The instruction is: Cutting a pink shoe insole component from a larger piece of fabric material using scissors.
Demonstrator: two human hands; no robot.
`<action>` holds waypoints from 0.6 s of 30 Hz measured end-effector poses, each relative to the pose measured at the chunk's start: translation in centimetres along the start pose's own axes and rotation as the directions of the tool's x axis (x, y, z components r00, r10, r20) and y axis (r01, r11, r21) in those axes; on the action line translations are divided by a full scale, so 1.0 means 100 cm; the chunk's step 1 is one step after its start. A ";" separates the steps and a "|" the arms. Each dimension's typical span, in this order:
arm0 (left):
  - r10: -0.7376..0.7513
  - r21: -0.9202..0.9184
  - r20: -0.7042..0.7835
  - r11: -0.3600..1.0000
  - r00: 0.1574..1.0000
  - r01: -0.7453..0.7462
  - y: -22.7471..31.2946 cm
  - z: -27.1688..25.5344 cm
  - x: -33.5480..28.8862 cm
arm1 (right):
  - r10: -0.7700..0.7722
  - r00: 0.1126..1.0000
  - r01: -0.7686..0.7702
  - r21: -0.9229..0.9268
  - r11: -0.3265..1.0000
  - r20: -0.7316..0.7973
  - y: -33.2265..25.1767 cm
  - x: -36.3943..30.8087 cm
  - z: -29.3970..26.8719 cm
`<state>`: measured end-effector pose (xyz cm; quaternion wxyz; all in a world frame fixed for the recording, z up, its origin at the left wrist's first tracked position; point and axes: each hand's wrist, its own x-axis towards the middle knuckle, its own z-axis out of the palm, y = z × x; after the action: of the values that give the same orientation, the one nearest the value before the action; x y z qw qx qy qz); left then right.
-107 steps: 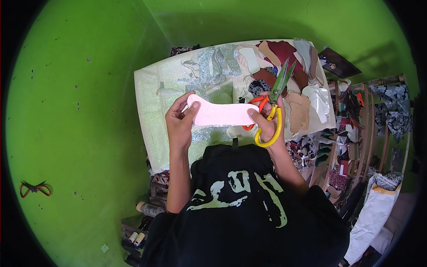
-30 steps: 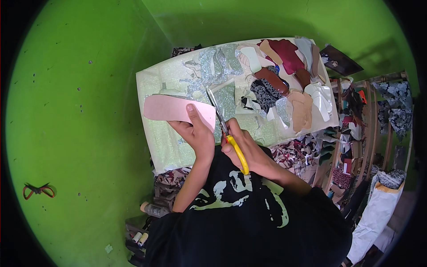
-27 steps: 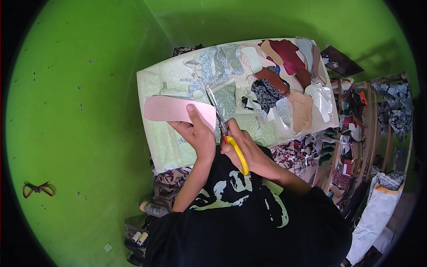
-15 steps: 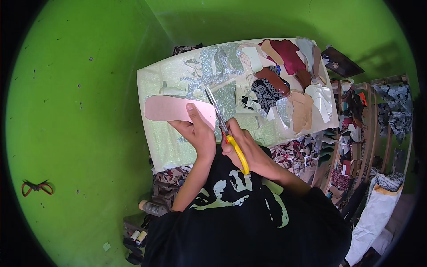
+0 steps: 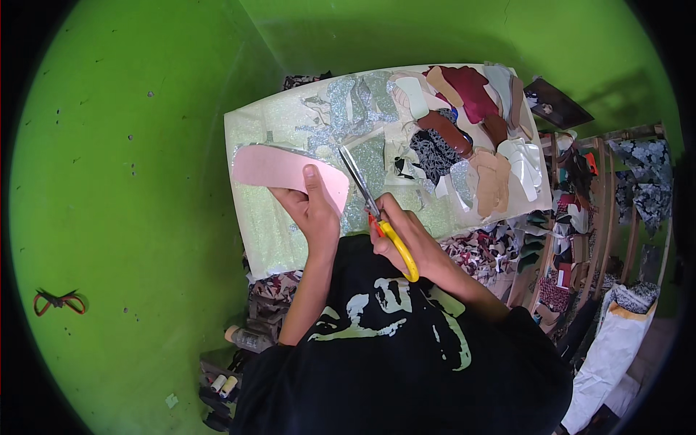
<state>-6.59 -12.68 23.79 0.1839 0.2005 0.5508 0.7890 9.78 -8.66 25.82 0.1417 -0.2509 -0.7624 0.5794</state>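
A pink insole-shaped piece point(image 5: 279, 165) is pinched in my left hand point(image 5: 315, 210), thumb on top and fingers underneath, above the table's left half. My right hand point(image 5: 406, 232) grips a pair of scissors point(image 5: 357, 174) with yellow and orange handles. Their blades point up and away, just to the right of the pink piece and apart from it. The blades look nearly closed. My right fingers partly hide the handles.
The pale table point(image 5: 268, 235) carries silvery glitter sheet scraps and, on its right, brown, maroon, tan and white cut pieces point(image 5: 493, 181). Fabric scraps point(image 5: 482, 254) are heaped below its near edge. A slatted wooden rack point(image 5: 598, 217) stands right; a green wall point(image 5: 130, 217) rises left.
The pink piece and my left hand have shifted slightly left and tilted more. My right hand and the scissors have moved a little right, widening the gap between blades and piece.
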 end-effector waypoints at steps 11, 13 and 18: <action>0.001 0.113 0.200 0.993 0.980 -0.025 0.004 -0.005 0.002 | 0.019 0.999 -0.019 0.006 1.000 0.039 0.004 -0.006 -0.007; -0.004 0.109 0.216 0.994 0.976 -0.020 0.005 -0.006 0.003 | 0.027 0.998 -0.027 0.011 1.000 0.058 0.003 -0.007 -0.009; -0.018 0.100 0.245 0.995 0.969 -0.007 0.004 -0.009 0.005 | 0.033 0.997 -0.036 0.040 0.999 0.071 0.003 -0.008 -0.006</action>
<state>-7.52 -13.30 23.90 0.2425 0.3042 0.5632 0.7290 10.81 -8.52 25.74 0.1097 -0.2405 -0.7505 0.6057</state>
